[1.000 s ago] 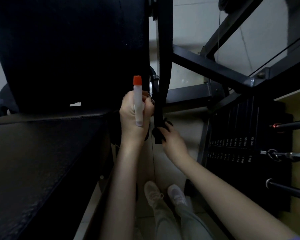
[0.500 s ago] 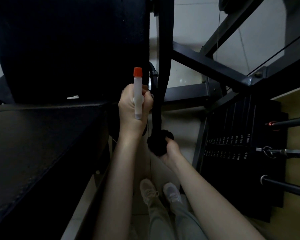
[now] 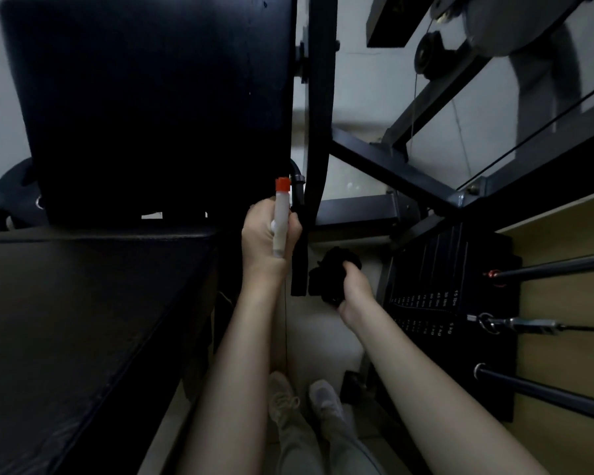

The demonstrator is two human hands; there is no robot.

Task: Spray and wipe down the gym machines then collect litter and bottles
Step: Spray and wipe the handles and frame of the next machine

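The left hand point(image 3: 266, 236) gripped a slim white spray bottle point(image 3: 279, 222) with an orange cap, held upright beside the machine's black upright bar point(image 3: 318, 132). The right hand point(image 3: 354, 291) clutched a bunched black cloth point(image 3: 331, 274) just beside the bar's lower end. A black padded seat point(image 3: 83, 320) lay left and a weight stack point(image 3: 436, 286) stood right.

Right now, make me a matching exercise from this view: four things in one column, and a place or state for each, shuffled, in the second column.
Column one:
1 spray bottle
2 black cloth
3 weight stack
4 seat pad

Column two:
A bunched in the right hand
B at the left of the view, dark and padded
C gripped in the left hand, orange-red tip
D at the right of the view, white numbers printed on it

Pairs: 1-C, 2-A, 3-D, 4-B.
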